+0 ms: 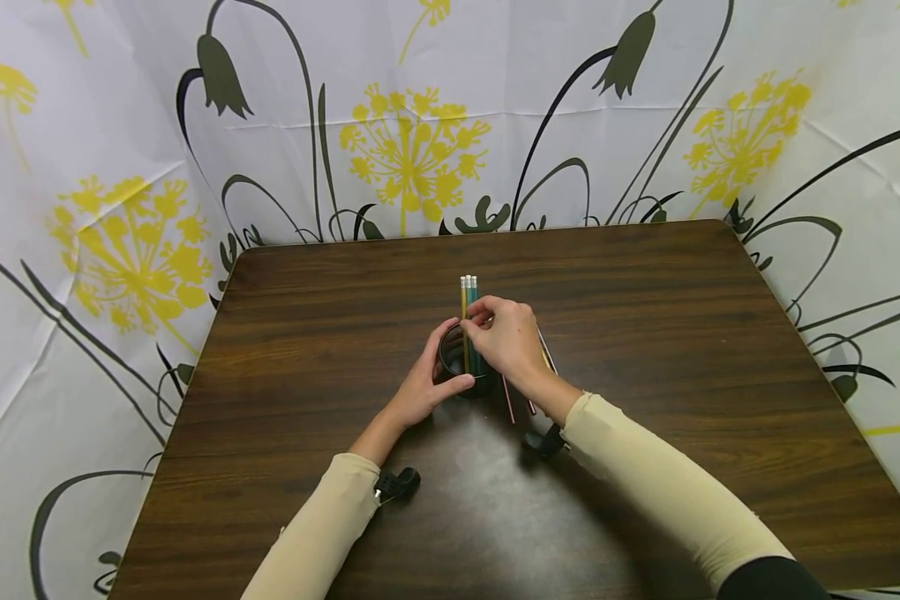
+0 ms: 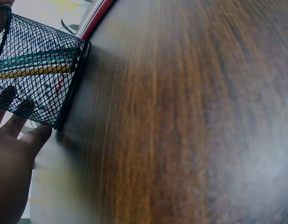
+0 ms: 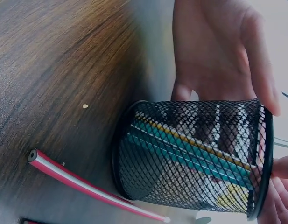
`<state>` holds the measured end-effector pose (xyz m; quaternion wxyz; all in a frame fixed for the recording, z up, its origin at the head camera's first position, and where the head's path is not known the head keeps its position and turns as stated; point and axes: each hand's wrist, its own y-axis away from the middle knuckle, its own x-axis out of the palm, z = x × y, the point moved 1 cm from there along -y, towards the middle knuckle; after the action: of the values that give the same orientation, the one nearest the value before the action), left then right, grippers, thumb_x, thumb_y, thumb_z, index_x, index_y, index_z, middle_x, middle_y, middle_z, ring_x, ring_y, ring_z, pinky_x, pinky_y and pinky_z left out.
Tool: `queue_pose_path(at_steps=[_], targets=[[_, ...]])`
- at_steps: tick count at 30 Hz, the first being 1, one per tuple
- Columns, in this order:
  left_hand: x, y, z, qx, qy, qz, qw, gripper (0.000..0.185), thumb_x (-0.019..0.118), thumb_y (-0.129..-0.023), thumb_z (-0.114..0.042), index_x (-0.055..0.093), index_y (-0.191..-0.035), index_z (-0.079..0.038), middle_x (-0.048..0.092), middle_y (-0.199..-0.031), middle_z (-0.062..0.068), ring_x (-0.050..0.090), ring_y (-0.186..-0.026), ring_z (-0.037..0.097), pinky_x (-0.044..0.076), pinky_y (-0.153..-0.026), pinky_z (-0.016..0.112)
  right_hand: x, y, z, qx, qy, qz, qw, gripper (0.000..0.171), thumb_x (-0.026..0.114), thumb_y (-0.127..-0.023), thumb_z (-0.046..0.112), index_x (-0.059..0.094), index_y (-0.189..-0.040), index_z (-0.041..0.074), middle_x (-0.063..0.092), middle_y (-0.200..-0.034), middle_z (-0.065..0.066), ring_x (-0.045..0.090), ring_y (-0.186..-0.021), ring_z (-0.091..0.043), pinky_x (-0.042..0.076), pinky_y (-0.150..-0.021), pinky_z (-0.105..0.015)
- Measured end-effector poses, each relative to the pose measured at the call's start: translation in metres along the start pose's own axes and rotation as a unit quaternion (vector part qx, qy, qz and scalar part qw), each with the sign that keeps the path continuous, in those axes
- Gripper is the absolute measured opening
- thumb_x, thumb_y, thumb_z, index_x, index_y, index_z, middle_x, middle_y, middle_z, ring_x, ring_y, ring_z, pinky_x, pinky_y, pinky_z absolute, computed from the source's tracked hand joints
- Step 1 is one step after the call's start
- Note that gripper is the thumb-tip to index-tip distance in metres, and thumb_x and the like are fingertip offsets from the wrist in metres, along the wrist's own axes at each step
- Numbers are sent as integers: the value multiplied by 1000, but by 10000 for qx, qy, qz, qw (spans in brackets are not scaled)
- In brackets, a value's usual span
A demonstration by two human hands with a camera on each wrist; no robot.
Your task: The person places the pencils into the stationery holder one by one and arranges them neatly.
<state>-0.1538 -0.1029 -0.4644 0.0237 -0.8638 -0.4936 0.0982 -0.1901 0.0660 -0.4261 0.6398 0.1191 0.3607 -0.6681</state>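
A black mesh pencil cup (image 1: 453, 357) stands on the table, and my left hand (image 1: 418, 387) grips its side with the thumb at the front. Inside the cup a yellow pencil (image 1: 463, 292) and teal pencils (image 1: 474, 287) stand upright, white erasers up. My right hand (image 1: 510, 337) is over the rim, thumb and forefinger pinching at the yellow pencil. Through the mesh in the right wrist view, the yellow pencil (image 3: 181, 135) and teal pencils (image 3: 190, 156) reach the cup's bottom. Part of the rim is hidden behind my right hand.
A red-and-white striped pencil (image 3: 83, 179) lies on the table beside the cup. More pencils (image 1: 546, 350) lie right of it, partly under my right hand. The brown wooden table (image 1: 307, 317) meets a white, flower-patterned cloth (image 1: 412, 50) at the back.
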Motion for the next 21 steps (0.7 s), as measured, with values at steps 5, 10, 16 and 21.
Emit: queue_pose_path(at_steps=[5,10,16,21], targets=[[-1,1,2,0,32,-63,10000,81,64,-92,-1,14,-155,-6,31,-150,25,38,-132,43,30,-105,63,-15,-3,0,-49,-200,-136,9997,6,75,-85,17,74,-86,11,68,-72,3,61,-62,-10,51,-58,-29],[-1,0,-1,18,-129,-122,9998,82,66,-91,-2,16,-155,-9,33,-149,23,35,-135,40,29,-107,61,-40,-13,-26,355,-210,-276,9988,8,71,-88,17,73,-87,10,68,-73,1,63,-62,-12,50,-59,-31],[-1,1,1,3,-192,-197,9996,82,68,-90,-6,18,-155,-8,32,-151,21,35,-136,38,29,-106,63,-56,-12,-74,1244,442,808,9879,15,69,-90,24,73,-98,12,70,-84,-1,64,-71,-16,48,-66,-37],[0,0,2,50,-167,-177,9997,82,68,-90,-6,18,-155,-8,32,-151,21,34,-137,37,28,-106,63,-55,-5,-104,1677,798,1705,9677,23,68,-91,28,73,-105,10,70,-89,-3,66,-71,-16,48,-68,-38]])
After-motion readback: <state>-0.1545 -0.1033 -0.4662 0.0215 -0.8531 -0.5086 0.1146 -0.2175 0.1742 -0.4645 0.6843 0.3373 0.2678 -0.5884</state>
